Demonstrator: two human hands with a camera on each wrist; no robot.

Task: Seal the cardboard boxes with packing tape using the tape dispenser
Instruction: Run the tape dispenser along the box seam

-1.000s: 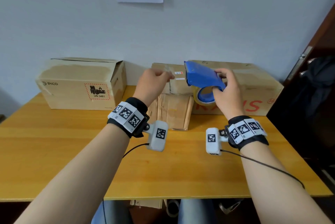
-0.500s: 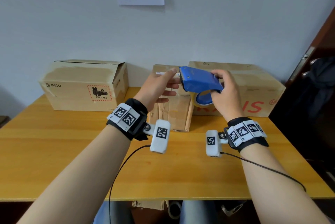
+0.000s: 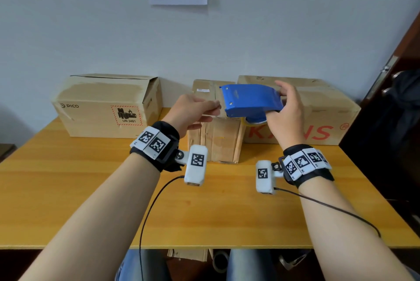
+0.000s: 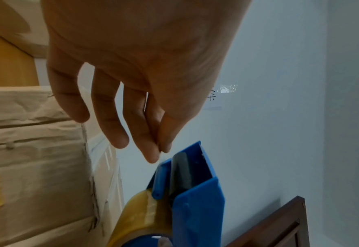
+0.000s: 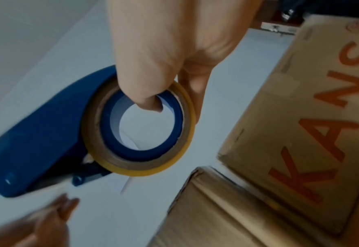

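Note:
My right hand [image 3: 278, 108] holds the blue tape dispenser [image 3: 250, 101] in the air above the small middle cardboard box [image 3: 213, 139]. In the right wrist view its thumb [image 5: 148, 100] hooks into the core of the yellowish tape roll [image 5: 110, 160], with fingers behind the roll. My left hand [image 3: 216, 110] is at the dispenser's front end. There its thumb and forefinger [image 4: 153, 153] pinch the clear tape end at the mouth of the dispenser [image 4: 195, 192]. The tape itself hardly shows.
A PICO box [image 3: 106, 105] stands at the back left of the wooden table [image 3: 91, 201], and a larger box with red letters [image 3: 322, 121] at the back right. A dark door [image 3: 386, 121] borders the right side. Cables trail from both wrists.
My left hand left the top of the small box, reached the dispenser's front and now pinches the tape end. The dispenser has levelled out and shifted slightly left.

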